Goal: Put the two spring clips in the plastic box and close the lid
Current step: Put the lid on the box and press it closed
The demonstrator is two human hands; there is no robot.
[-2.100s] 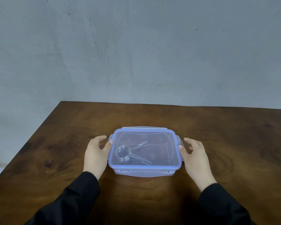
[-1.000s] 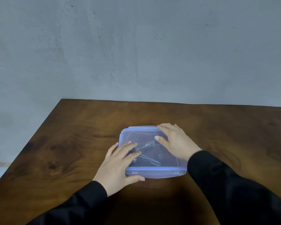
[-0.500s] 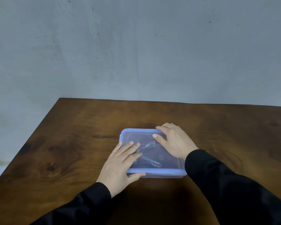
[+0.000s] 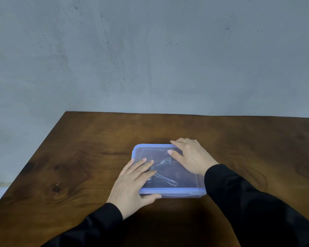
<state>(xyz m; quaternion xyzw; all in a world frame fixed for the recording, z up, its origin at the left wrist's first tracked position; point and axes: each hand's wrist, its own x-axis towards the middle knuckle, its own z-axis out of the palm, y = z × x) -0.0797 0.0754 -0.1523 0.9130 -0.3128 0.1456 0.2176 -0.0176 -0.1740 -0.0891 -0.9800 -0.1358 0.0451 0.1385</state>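
**A:** Where was the plastic box (image 4: 168,190) at that moment?

**B:** On the wooden table (image 4: 96,139), nearer the front edge than the back one and roughly midway between its left edge and the right side of the view. The clear lid (image 4: 150,148) with the blue rim lay flat on top of it, and wire spring clips (image 4: 165,177) showed through it, inside the box. I could make out bent wire arms, but not count two separate clips with certainty.

**A:** And the hands?

**B:** Both lay spread and flat, gripping nothing. The left hand (image 4: 132,182) pressed its fingers on the lid's near-left part, with the thumb hooked along the box's front wall. The right hand (image 4: 191,157) rested palm-down over the far-right corner of the lid, fingers reaching to the back rim. Black sleeves (image 4: 248,202) covered both arms.

**A:** How would you expect the box to handle?

**B:** Light, I'd judge, with thin walls that flex a little, and smooth enough to slide on the polished wood if pushed sideways. So pressure should go straight down over the rim, where the lid is stiffest, not on its middle, which would probably bow. To lift it, I'd take it by the two short sides. The clips looked springy and hard; they'd probably rattle, not break.

**A:** Were the latches shut?

**B:** I couldn't tell; the side ones were hidden or too faint.

**A:** Any brand or writing?

**B:** None that I could read anywhere.
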